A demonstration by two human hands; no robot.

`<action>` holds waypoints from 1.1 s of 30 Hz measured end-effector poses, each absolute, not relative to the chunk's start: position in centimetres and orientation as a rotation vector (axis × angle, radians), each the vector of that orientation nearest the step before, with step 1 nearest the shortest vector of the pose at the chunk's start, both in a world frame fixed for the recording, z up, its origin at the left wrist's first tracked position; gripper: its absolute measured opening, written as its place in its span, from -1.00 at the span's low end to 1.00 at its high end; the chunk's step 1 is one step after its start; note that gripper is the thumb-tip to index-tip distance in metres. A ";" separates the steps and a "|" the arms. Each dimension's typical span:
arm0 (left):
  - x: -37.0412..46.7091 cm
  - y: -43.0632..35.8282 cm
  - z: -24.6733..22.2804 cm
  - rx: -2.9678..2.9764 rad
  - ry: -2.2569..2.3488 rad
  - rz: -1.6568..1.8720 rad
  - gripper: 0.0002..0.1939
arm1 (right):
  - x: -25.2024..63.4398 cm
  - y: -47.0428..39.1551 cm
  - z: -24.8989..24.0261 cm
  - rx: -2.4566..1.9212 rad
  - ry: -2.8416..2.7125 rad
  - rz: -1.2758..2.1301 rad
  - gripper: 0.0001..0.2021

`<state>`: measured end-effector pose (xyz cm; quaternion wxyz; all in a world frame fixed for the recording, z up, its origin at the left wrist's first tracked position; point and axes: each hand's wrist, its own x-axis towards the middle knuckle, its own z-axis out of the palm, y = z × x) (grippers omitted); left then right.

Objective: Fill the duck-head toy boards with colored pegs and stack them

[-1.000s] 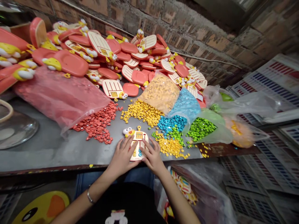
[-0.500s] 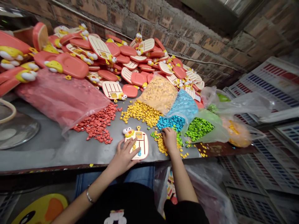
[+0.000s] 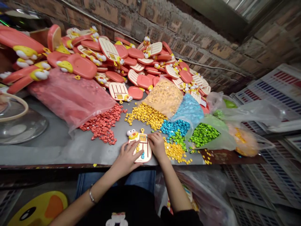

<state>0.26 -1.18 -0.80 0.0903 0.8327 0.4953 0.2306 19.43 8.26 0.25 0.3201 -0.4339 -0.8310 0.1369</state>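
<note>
A cream duck-headed toy board [image 3: 147, 157] with dark red grooves and a small yellow window lies near the table edge. My left hand [image 3: 127, 157] rests on its left side, fingers spread over the face. A few yellow and blue pieces show in the grooves by those fingers. My right hand [image 3: 158, 145] is at the board's upper right edge, fingertips pinched on what looks like a small blue piece [image 3: 147, 136]. Loose yellow pieces [image 3: 175, 151] and green pieces [image 3: 178, 139] lie just right of this hand, with blue pieces [image 3: 174, 127] behind them.
Red pieces [image 3: 103, 125] spill from a pink bag [image 3: 75, 97] at left. Yellow, blue and green bags [image 3: 164, 94] stand behind their piles. Many red-backed duck boards [image 3: 138, 62] are heaped along the brick wall. A glass lid [image 3: 21, 125] sits far left, plastic crates [image 3: 265, 91] at right.
My right hand has moved left from the blue and green piles to the board's upper right edge. My left hand stays on the board. The view has shifted slightly.
</note>
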 end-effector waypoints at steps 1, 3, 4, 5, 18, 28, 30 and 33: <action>0.3 -1.2 -0.8 2.474 1.478 0.680 -0.54 | 19.5 8.1 0.3 -1.139 -2.197 0.324 -0.89; 0.3 -1.2 -0.7 2.465 1.495 0.668 -0.54 | 19.8 7.6 0.4 -1.119 -2.224 0.317 -0.89; 0.3 -1.2 -0.7 2.458 1.506 0.665 -0.54 | 20.0 7.2 0.4 -1.107 -2.234 0.335 -0.88; 0.3 -1.2 -0.7 2.452 1.513 0.666 -0.54 | 20.2 6.8 0.4 -1.101 -2.237 0.360 -0.88; 0.4 -1.0 -0.7 2.455 1.547 0.719 -0.33 | 19.8 4.8 1.0 -0.992 -2.094 0.839 -0.85; 0.3 -1.0 -0.6 2.463 1.525 0.719 -0.45 | 29.4 9.4 1.6 -1.479 -2.157 0.147 -0.78; 0.3 -1.0 -0.6 2.462 1.527 0.716 -0.45 | 30.2 10.2 1.2 -1.499 -2.270 0.157 -0.77; 0.3 -1.0 -0.6 2.457 1.526 0.710 -0.43 | 30.1 10.3 0.9 -1.465 -2.200 0.226 -0.82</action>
